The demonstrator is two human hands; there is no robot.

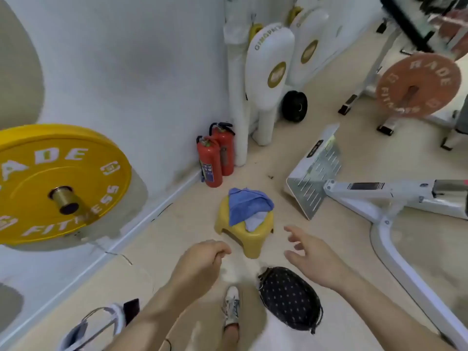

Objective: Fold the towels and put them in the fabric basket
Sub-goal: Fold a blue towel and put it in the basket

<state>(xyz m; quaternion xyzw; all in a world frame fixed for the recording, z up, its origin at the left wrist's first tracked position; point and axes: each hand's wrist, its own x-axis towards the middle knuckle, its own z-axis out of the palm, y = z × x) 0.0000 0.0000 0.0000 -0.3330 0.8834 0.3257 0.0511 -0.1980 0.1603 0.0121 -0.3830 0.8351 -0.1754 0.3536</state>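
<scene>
the towels (249,203) lie in a crumpled heap on a small yellow stool (243,239), not yet folded. the fabric basket (288,302) sits on the floor just beside the person's shoe (231,307). the right hand (311,254) reaches toward the stool with fingers spread and holds nothing. the left hand (202,259) hovers with fingers loosely curled, also holding nothing.

the likely trouble is the heap itself. a blue towel drapes over a paler one, so a grab at one edge may drag both off the stool onto the floor (pale, with a few dark specks). the stool looks light and low, and a sideways pull could slide or tip it. no flat worktop shows nearby, so folding in the air may give loose, uneven folds that spring open in the basket. the basket looks soft-sided and could sag shut when a towel is pushed in.

the towels look thin and soft, limp and creased. the stool is smooth moulded plastic with rounded corners. the basket is dark cloth with pale dots, oval, with what looks like a cord at its rim.
</scene>
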